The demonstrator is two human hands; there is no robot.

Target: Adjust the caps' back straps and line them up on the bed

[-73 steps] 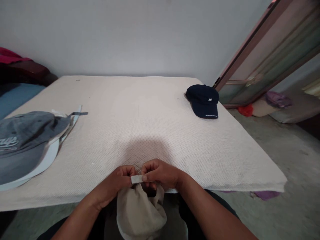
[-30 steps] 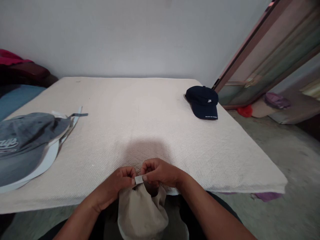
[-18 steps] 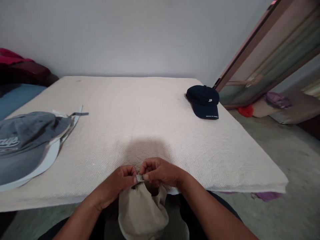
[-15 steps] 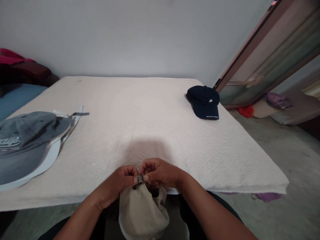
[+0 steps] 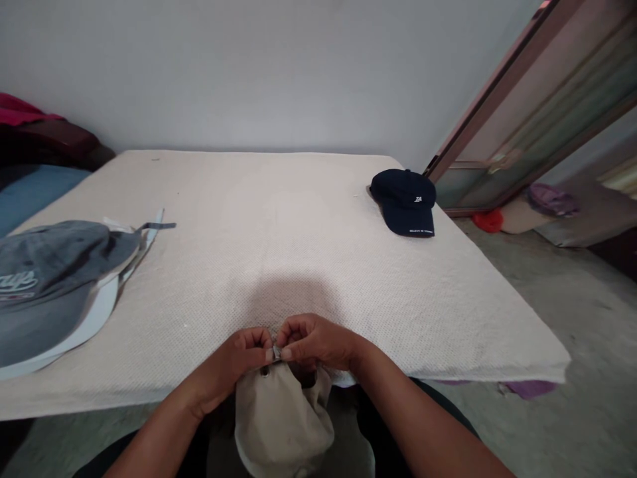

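A beige cap hangs below my hands at the table's front edge, its back opening and strap turned up toward me. My left hand pinches the left side of a small metal buckle on the cap's strap. From the other side, the thumb and fingers of my right hand pinch the strap end at the same buckle. A small eyelet shows in the beige fabric just under the buckle. The strap between my fingertips is mostly hidden.
Grey and white caps lie stacked at the table's left. A navy cap sits at the far right edge. White textured cloth covers the table. A wall stands behind, a door frame to the right.
The buckle has tilted slightly between my fingertips, and the eyelet below it shows more fully. Both hands keep their pinch; the whole view has shifted a little.
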